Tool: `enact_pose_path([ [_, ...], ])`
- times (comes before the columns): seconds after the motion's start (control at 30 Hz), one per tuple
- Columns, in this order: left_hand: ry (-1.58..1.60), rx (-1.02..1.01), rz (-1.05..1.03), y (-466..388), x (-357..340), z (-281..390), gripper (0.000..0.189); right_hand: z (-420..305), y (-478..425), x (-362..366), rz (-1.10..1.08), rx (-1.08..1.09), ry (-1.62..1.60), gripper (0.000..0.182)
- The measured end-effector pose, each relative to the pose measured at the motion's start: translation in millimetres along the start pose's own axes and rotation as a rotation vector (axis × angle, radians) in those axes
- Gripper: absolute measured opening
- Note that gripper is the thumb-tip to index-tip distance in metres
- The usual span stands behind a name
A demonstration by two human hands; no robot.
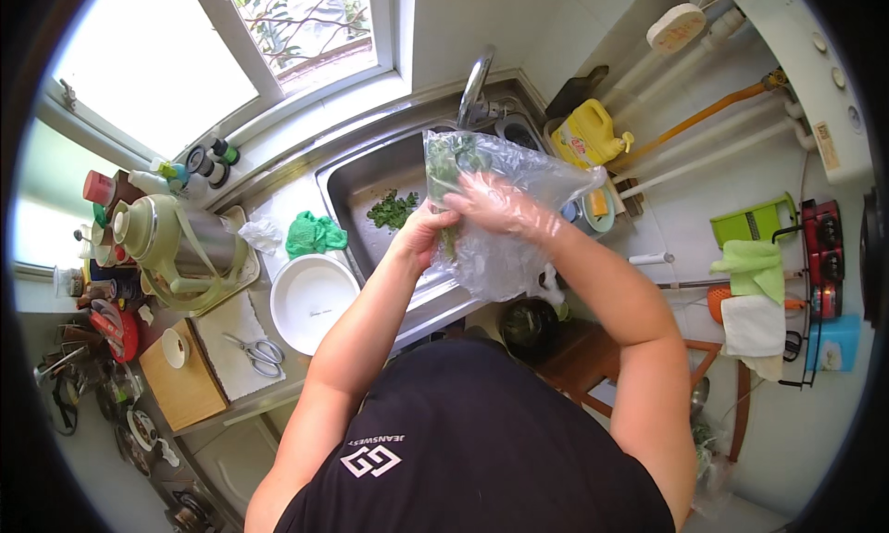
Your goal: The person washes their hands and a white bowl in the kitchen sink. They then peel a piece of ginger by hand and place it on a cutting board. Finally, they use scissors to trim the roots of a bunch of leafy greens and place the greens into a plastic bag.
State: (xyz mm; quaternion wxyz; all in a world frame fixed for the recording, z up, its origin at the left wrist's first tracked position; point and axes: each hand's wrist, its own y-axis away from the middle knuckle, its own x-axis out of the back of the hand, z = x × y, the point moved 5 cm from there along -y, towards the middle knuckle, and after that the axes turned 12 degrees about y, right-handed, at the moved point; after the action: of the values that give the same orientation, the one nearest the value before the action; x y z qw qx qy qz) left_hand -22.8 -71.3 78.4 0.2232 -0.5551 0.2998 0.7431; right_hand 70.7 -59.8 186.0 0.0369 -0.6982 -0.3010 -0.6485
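Observation:
A clear plastic bag (486, 255) with leafy green herbs (444, 165) in it hangs over the right part of the stainless-steel sink (347, 186). My left hand (420, 234) grips the bunch at its stems from outside the bag. Inside the bag, seen through the film, my right hand (493, 203) lies on the herbs, its fingers partly hidden. Loose green leaves (392, 210) rest on the sink bottom. The chrome faucet (476, 85) stands behind the bag.
Left of the sink are a green cloth (314, 234), a white basin (314, 304), scissors (257, 354), a wooden cutting board (184, 373) and a thermos jug (201, 241). A yellow detergent bottle (587, 133) stands right of the faucet.

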Motion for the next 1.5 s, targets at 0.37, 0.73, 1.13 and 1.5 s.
enact_pose_path([
  [0.37,0.161,-0.060,0.036,25,11,21,0.053,34,95,-41,-0.034,0.296,0.252,0.066],
  [0.73,0.299,-0.040,0.034,45,51,35,0.044,52,154,18,0.313,-0.314,-0.864,0.002],
  [1.13,0.411,0.071,-0.071,39,22,-4,0.054,17,151,137,0.402,-0.017,-0.041,0.026],
  [1.5,-0.242,-0.409,0.264,41,29,48,0.096,-25,141,143,0.502,0.202,0.246,0.013],
])
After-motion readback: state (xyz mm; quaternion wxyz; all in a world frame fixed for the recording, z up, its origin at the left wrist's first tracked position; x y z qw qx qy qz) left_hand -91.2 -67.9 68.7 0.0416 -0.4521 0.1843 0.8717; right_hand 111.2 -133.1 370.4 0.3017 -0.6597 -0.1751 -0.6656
